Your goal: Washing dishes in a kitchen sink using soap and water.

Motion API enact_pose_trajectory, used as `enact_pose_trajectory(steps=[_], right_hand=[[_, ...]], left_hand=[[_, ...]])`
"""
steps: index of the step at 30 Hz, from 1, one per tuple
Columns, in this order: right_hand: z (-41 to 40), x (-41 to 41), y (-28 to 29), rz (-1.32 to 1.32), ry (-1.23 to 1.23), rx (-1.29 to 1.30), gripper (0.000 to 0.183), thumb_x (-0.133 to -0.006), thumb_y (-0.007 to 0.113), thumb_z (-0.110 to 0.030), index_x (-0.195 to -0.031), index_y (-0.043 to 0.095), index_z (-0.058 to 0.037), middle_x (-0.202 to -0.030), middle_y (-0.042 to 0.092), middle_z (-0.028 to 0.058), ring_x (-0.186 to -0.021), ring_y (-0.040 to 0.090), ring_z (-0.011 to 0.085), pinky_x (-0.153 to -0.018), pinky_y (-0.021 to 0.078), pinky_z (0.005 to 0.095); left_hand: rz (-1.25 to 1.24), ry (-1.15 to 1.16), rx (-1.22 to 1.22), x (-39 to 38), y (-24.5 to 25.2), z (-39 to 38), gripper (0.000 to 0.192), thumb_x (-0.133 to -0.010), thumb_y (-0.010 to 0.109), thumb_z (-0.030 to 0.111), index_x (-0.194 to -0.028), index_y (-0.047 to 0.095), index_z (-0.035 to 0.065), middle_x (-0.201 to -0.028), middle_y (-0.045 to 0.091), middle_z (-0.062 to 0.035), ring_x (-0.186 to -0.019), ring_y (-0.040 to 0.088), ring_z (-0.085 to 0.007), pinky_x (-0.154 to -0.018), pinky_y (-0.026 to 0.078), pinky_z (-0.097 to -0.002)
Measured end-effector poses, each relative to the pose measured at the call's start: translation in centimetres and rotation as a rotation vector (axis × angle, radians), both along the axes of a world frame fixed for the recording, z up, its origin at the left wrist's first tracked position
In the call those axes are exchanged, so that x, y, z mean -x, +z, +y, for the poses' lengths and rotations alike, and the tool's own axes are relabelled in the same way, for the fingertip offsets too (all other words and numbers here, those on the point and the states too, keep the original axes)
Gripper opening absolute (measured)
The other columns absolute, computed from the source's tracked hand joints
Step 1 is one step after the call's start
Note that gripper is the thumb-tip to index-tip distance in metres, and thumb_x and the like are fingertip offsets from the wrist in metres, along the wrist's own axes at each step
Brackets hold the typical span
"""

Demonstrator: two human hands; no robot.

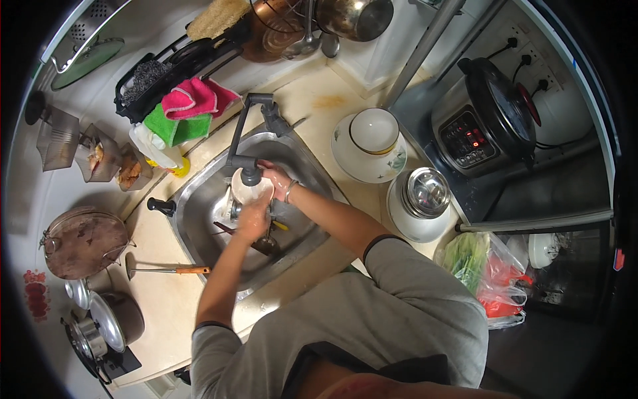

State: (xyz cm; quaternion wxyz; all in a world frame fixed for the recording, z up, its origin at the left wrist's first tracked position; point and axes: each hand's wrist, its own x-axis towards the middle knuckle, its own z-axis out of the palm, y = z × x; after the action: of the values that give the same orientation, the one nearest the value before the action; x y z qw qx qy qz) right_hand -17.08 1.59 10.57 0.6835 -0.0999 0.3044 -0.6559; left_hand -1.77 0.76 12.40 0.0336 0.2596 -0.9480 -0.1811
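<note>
A small white bowl [244,193] is held under the dark swivel faucet [250,175], over the stainless steel sink [192,219]. My right hand [275,178], with a bangle at its wrist, grips the bowl by its right side. My left hand [253,219] is wet and blurred at the bowl's near side; its fingers overlap the bowl, and I cannot tell whether they grip it. Beneath my hands, several utensils lie in the sink, among them a dark ladle-like piece [266,246] and something with a yellow handle [280,225]. My forearms hide part of the basin.
Right of the sink, a bowl [375,130] sits on a plate [340,154], near stacked steel bowls [427,192] on white dishware [416,229]. A wooden-handled tool [192,270] lies left. Behind are a spray bottle [158,149], cloths [197,99] and an electric pressure cooker [478,119].
</note>
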Motion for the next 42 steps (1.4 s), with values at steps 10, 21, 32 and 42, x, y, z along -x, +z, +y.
enact_pose_trajectory(steps=[10, 21, 32, 42], right_hand=[[-1.1, -0.2, -1.1, 0.032, 0.008, -0.007, 0.039, -0.078, 0.057, -0.008, -0.116, 0.051, -0.0121, -0.101, 0.06, 0.0053, -0.094, 0.059, 0.02, -0.076, 0.0509, 0.0379], [-1.8, 0.2, -1.4, -0.042, -0.052, -0.081, 0.028, -0.083, 0.054, -0.014, -0.111, 0.053, -0.0131, -0.099, 0.06, -0.0011, -0.087, 0.058, 0.0149, -0.078, 0.048, 0.0332], [-1.1, -0.6, -0.5, -0.115, 0.023, 0.029, 0.031, -0.086, 0.051, -0.016, -0.117, 0.049, -0.0131, -0.1, 0.058, 0.0039, -0.091, 0.058, 0.0178, -0.075, 0.0502, 0.0363], [-2.5, -1.9, -7.0, 0.027, -0.095, -0.376, 0.021, -0.074, 0.057, -0.006, -0.095, 0.057, -0.0006, -0.089, 0.061, 0.0145, -0.078, 0.061, 0.0289, -0.069, 0.0508, 0.0395]], left_hand=[[-0.358, 0.13, -0.116, 2.8, 3.0, 0.4, 0.049, -0.071, 0.052, 0.01, -0.119, 0.046, 0.0015, -0.095, 0.062, -0.0165, -0.094, 0.058, -0.028, -0.094, 0.037, -0.0361], [-0.263, 0.134, -0.081, 3.9, 1.9, -0.4, 0.072, -0.065, 0.059, 0.009, -0.129, 0.028, -0.0005, -0.109, 0.056, -0.0173, -0.094, 0.056, -0.0303, -0.079, 0.045, -0.045], [-0.31, -0.075, 0.293, 2.1, 1.4, -1.2, 0.042, -0.075, 0.053, 0.036, -0.1, 0.057, 0.0026, -0.084, 0.062, -0.0123, -0.088, 0.057, -0.0301, -0.094, 0.032, -0.0425], [0.969, 1.013, -0.847, 2.6, -1.6, -1.5, 0.075, -0.065, 0.039, -0.011, -0.136, 0.02, -0.0012, -0.135, 0.03, -0.021, -0.123, 0.033, -0.0307, -0.103, 0.022, -0.0341]])
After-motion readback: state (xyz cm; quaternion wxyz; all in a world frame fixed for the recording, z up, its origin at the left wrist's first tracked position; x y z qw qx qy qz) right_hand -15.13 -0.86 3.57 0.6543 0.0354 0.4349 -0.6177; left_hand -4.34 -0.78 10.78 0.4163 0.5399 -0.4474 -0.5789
